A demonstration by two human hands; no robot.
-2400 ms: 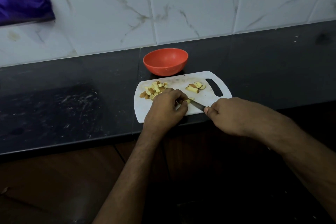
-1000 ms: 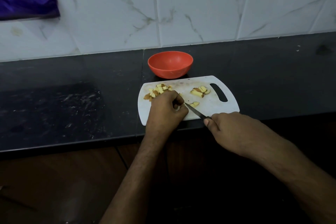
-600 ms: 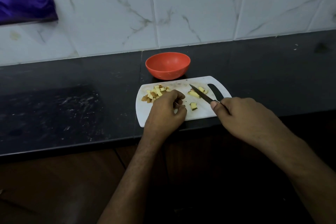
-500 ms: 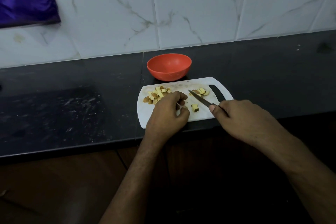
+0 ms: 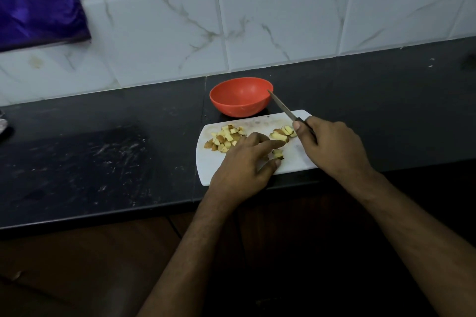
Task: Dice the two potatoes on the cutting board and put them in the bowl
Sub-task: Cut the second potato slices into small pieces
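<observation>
A white cutting board (image 5: 208, 167) lies on the black counter. A pile of diced potato (image 5: 224, 137) sits at its far left. Larger potato slices (image 5: 282, 134) lie at the far right, and a small cut piece (image 5: 278, 154) lies in the middle. My left hand (image 5: 244, 162) rests over the board, its forefinger stretched toward the slices and its thumb beside the small piece. My right hand (image 5: 332, 147) grips the knife (image 5: 282, 105) by the handle, blade raised and pointing toward the rim of the empty orange bowl (image 5: 240, 96) behind the board.
White marble-look tiles (image 5: 270, 20) back the black counter (image 5: 103, 157). A purple cloth (image 5: 36, 0) hangs at the upper left. A small pale object (image 5: 2, 123) shows at the left edge. Below the counter edge is dark brown cabinet front.
My right hand lifted the knife off the board and swung its blade up toward the bowl. My left hand uncurled, its fingers stretching out over the cut pieces.
</observation>
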